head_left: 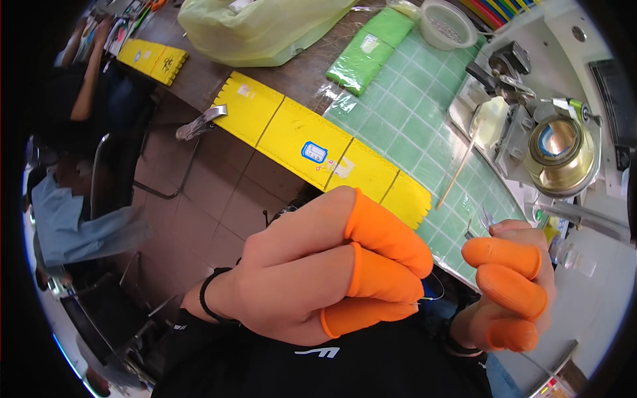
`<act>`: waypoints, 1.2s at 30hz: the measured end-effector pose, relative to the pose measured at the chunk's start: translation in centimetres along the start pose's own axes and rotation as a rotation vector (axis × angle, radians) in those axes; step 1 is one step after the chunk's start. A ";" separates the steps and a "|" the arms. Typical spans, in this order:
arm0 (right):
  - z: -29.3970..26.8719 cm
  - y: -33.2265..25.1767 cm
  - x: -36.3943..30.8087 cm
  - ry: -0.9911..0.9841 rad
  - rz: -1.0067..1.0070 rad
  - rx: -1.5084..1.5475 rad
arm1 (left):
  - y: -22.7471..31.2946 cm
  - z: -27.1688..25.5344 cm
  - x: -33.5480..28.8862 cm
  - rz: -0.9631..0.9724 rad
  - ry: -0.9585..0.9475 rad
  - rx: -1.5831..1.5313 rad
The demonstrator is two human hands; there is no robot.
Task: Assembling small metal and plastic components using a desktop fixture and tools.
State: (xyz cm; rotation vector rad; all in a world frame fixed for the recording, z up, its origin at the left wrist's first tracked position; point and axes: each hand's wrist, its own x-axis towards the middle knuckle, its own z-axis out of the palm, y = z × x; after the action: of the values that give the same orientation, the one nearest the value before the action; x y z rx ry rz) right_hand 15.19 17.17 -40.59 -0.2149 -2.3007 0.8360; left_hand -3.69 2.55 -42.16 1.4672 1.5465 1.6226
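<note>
Orange finger cots cover several fingers on both of my hands. My left hand (318, 265) is closed in front of my chest, its fingertips pinched together. A thin pale wire (439, 284) loops out from these fingertips, with a small greenish-yellow bit at its base. To the right, my right hand (511, 285) is closed too, its fingers curled in toward the palm. A small shiny piece (488, 217) shows beside its upper fingertips; I cannot make out whether the hand holds it.
A yellow padded strip (292, 142) runs along the bench edge, by a metal clamp (206, 123). On green-tiled covering lie a green packet (370, 50), a white bowl (448, 25) and a thin wooden stick (458, 169). A brass-coloured round device (561, 159) stands right. Another person's arm (89, 79) is far left.
</note>
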 end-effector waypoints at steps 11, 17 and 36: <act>0.3 0.0 -0.7 -0.030 0.047 0.124 | 0.5 0.9 0.7 -0.162 -0.071 -0.135; 1.2 0.6 -1.2 0.044 0.047 0.153 | -0.1 1.6 1.2 -0.124 -0.086 -0.128; 1.3 0.5 -1.6 0.081 0.065 0.160 | -0.2 1.9 1.2 -0.076 -0.085 -0.091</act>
State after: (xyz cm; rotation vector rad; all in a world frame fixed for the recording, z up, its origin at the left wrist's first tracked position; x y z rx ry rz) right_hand 15.49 16.30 -42.50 -0.2491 -2.1500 1.0208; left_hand -2.45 4.44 -42.29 1.3940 1.4447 1.5463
